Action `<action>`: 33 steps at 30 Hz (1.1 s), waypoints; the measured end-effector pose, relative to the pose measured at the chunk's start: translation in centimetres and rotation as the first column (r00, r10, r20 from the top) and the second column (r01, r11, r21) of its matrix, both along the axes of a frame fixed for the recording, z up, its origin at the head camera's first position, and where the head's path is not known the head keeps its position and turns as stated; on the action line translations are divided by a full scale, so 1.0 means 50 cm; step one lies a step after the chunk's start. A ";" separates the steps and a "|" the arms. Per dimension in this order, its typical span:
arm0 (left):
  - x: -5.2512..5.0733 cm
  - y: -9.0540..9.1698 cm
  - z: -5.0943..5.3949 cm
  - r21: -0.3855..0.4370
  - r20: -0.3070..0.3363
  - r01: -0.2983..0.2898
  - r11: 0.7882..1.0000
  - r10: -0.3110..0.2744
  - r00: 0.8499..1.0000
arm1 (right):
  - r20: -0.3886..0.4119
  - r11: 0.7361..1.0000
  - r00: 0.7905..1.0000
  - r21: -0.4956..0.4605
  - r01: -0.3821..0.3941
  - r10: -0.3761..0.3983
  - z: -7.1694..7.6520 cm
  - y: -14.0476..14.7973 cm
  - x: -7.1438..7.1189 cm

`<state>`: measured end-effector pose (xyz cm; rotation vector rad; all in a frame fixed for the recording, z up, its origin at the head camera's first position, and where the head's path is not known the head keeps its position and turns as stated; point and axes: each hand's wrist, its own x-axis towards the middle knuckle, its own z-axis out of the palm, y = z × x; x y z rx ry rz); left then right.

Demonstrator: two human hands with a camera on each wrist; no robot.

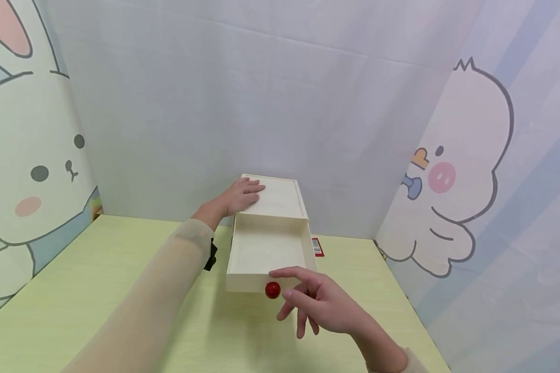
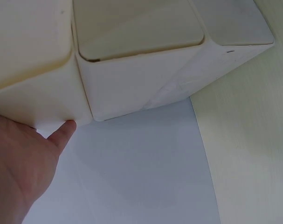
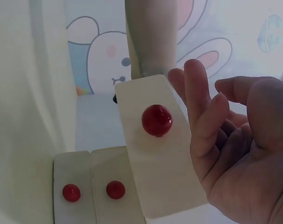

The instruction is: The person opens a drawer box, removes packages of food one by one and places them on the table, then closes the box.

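Observation:
A small white drawer cabinet point(image 1: 276, 197) stands against the back wall. Its top drawer point(image 1: 268, 248) is pulled out, and the pale inside floor shows. On the drawer's front is a round red knob point(image 1: 273, 290). My left hand point(image 1: 238, 197) rests on the left part of the cabinet's top, fingers spread; in the left wrist view its thumb point(image 2: 64, 133) lies along the cabinet's edge. Beside the knob is my right hand point(image 1: 324, 303), with nothing held. Its forefinger reaches the drawer front's top edge in the head view; whether it touches cannot be told. The right wrist view shows the fingers apart from the knob.
Two closed drawers with red knobs point(image 3: 71, 192) sit below the pulled-out one. A red-edged card point(image 1: 317, 247) lies right of the cabinet, and a black item point(image 1: 211, 257) shows beside the left forearm. Pale curtains with cartoon animals enclose the light green table point(image 1: 135, 248).

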<state>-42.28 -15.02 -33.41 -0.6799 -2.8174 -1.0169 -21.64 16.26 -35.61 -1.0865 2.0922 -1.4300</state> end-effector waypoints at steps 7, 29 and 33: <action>-0.006 -0.002 -0.004 -0.002 -0.009 0.003 1.000 -0.003 1.000 | 0.026 0.994 0.999 0.108 0.026 -0.029 -0.028 -0.014 -0.007; -0.002 0.002 0.001 -0.020 -0.006 -0.005 1.000 0.005 1.000 | -0.108 0.994 0.989 0.023 0.108 -0.105 -0.098 -0.040 -0.022; -0.002 0.002 0.000 -0.022 -0.007 -0.006 1.000 0.006 1.000 | -0.137 0.994 0.985 0.001 0.109 -0.108 -0.101 -0.043 -0.025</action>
